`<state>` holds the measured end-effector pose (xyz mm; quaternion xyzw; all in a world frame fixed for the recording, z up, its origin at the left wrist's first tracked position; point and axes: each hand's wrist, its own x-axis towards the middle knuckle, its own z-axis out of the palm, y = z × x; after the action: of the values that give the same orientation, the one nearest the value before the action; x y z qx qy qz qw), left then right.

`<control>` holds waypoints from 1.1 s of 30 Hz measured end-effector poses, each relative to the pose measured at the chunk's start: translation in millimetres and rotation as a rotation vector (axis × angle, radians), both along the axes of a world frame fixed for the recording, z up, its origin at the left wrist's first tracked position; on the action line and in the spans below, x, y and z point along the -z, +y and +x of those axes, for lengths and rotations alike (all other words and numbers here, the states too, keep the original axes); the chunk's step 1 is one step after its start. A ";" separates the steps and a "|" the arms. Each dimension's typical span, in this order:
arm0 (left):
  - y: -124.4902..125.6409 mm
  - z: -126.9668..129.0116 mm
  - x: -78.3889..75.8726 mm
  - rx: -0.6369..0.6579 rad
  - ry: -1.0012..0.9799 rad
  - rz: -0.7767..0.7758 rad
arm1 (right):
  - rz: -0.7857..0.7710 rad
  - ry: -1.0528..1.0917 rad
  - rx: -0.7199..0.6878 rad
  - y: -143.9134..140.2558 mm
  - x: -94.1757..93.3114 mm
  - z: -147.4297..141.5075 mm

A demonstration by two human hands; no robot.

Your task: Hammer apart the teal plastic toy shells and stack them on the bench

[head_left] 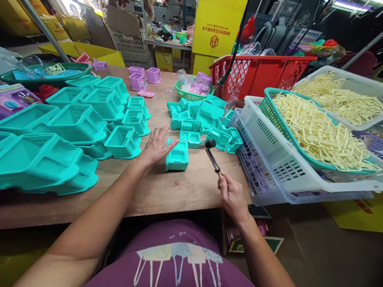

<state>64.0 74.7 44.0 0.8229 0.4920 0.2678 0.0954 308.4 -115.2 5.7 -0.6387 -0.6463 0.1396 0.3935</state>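
My left hand (157, 146) is open over the wooden table, fingers stretched out and thumb reaching across the top edge of a teal plastic box (177, 156). Whether the thumb presses on it I cannot tell. In my right hand (231, 194) is a small mallet (213, 157) with a black head and a shiny handle, held to the right of the box. Just behind the box lies a loose pile of teal plastic parts (206, 115). Stacked teal boxes (122, 141) stand left of my left hand.
Clear plastic crates (269, 159) and a teal basket of cream plastic pieces (320, 131) border the table (149, 199) on the right. Behind are a red basket (263, 75), a green basket (191, 95) and several purple boxes (138, 81). A black cable (231, 59) hangs down near the red basket.
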 end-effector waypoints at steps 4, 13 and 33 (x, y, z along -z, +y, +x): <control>13.1 10.8 17.2 0.139 -0.135 -0.187 | -0.077 -0.094 -0.088 -8.3 10.1 -7.5; 8.1 12.2 20.4 0.064 -0.215 -0.208 | -0.118 -0.168 -0.237 -2.7 0.8 -31.4; -56.7 -84.0 42.0 0.271 -0.513 -0.344 | -0.084 0.201 -0.208 45.2 18.5 -101.8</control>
<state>-20.0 18.0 2.1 0.7584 0.3761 0.3641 0.3885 206.6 -70.0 -12.8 -0.5671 -0.6599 0.2699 0.4124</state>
